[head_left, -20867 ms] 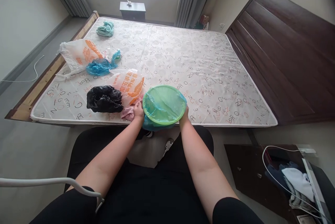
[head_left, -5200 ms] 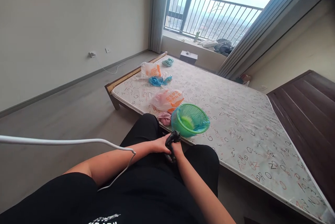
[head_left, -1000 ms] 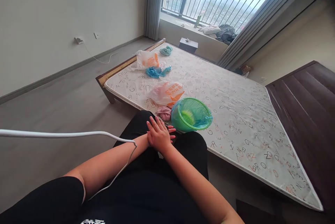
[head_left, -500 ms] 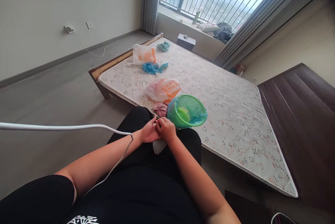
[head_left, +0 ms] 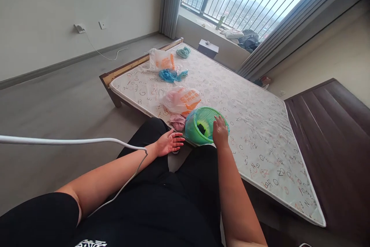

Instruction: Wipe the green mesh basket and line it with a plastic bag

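Observation:
My left hand (head_left: 170, 143) is open, palm up and fingers spread, above my left thigh, with nothing in it. At the near right rim of a green basket (head_left: 199, 138) is my right hand (head_left: 220, 131), its fingers stretched upward and nothing seen in them. I cannot tell whether it touches the rim. Thin bluish plastic lines the basket, which stands at the mattress edge. Inside lies a small black thing (head_left: 202, 128), its kind unclear. A crumpled pink cloth (head_left: 177, 122) rests left of the basket.
The lettered mattress (head_left: 260, 143) fills the bed before me. On it lie clear plastic bags with orange print (head_left: 182, 98), a blue plastic bag (head_left: 172, 75) and a teal bundle (head_left: 183, 52). A white cable (head_left: 72, 139) crosses above my left arm.
My hands were together between my knees and have parted. The right one moved right to the basket, while the left opened. A black thing now shows inside the basket.

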A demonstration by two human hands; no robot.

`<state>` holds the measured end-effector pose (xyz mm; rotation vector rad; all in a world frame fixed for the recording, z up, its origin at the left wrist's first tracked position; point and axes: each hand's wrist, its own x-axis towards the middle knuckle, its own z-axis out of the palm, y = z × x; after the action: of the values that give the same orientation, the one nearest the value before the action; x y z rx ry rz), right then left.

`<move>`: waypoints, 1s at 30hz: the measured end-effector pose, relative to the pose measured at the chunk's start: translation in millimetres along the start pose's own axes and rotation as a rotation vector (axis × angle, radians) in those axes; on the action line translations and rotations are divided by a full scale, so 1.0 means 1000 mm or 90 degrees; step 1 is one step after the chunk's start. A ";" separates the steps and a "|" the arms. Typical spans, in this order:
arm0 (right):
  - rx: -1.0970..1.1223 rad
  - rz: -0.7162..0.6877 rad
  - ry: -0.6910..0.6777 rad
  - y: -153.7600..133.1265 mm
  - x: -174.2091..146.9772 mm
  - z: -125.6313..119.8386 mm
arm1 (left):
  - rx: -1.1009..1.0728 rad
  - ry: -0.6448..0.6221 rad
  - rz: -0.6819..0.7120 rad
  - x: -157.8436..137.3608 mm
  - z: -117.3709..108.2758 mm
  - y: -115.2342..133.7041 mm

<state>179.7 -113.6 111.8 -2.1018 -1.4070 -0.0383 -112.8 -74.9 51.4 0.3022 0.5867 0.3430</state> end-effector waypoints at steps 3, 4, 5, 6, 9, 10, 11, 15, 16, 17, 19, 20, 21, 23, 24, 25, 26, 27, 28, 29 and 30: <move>0.046 0.031 0.074 -0.008 -0.026 0.006 | -0.027 0.082 0.013 0.003 -0.004 0.002; 0.033 0.022 0.070 -0.013 -0.037 0.010 | -0.035 0.118 0.018 0.004 -0.005 0.002; 0.009 0.005 0.049 -0.019 -0.049 0.015 | -0.040 0.152 0.021 0.006 -0.006 0.003; -0.013 -0.013 0.014 -0.025 -0.062 0.023 | -0.041 0.178 0.022 0.007 -0.006 0.003; -0.060 -0.060 -0.268 -0.042 -0.097 0.053 | -0.037 0.220 0.022 0.009 -0.005 0.004; -0.071 -0.077 -0.404 -0.044 -0.105 0.063 | -0.041 0.231 0.026 0.009 -0.005 0.004; -0.082 -0.088 -0.512 -0.044 -0.112 0.073 | -0.047 0.241 0.030 0.008 -0.003 0.003; -0.110 -0.073 -0.629 -0.030 -0.110 0.094 | -0.018 0.258 0.040 0.010 0.001 0.000; -0.102 -0.062 -0.605 -0.024 -0.105 0.095 | 0.023 0.261 0.041 0.012 0.001 0.000; -0.083 -0.048 -0.561 -0.019 -0.100 0.096 | 0.070 0.264 0.044 0.015 0.002 0.001; -0.024 -0.011 -0.432 -0.009 -0.092 0.095 | 0.156 0.276 0.058 0.022 0.001 0.004; 0.006 0.008 -0.363 -0.006 -0.090 0.095 | 0.187 0.284 0.070 0.027 0.001 0.008; 0.031 0.021 -0.304 -0.003 -0.089 0.095 | 0.211 0.292 0.081 0.033 0.000 0.011; 0.061 0.022 -0.239 0.002 -0.090 0.096 | 0.258 0.314 0.091 0.045 -0.002 0.019; 0.073 0.013 -0.222 0.003 -0.091 0.097 | 0.286 0.324 0.088 0.052 -0.004 0.022; 0.081 0.003 -0.208 0.004 -0.093 0.097 | 0.314 0.332 0.082 0.060 -0.005 0.025; 0.086 -0.009 -0.191 0.004 -0.094 0.097 | 0.340 0.339 0.076 0.068 -0.006 0.027; 0.085 -0.022 -0.167 0.004 -0.095 0.096 | 0.366 0.344 0.074 0.076 -0.007 0.027; 0.079 -0.037 -0.133 0.003 -0.096 0.094 | 0.390 0.349 0.075 0.084 -0.008 0.028; 0.065 -0.059 -0.092 0.002 -0.096 0.091 | 0.413 0.350 0.082 0.091 -0.009 0.027; 0.044 -0.088 -0.049 0.001 -0.096 0.087 | 0.435 0.350 0.093 0.098 -0.010 0.026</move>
<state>112.3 -151.1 7.2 -1.9661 -1.5763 0.0358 -48.1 -10.5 6.3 0.9267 1.2258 0.3589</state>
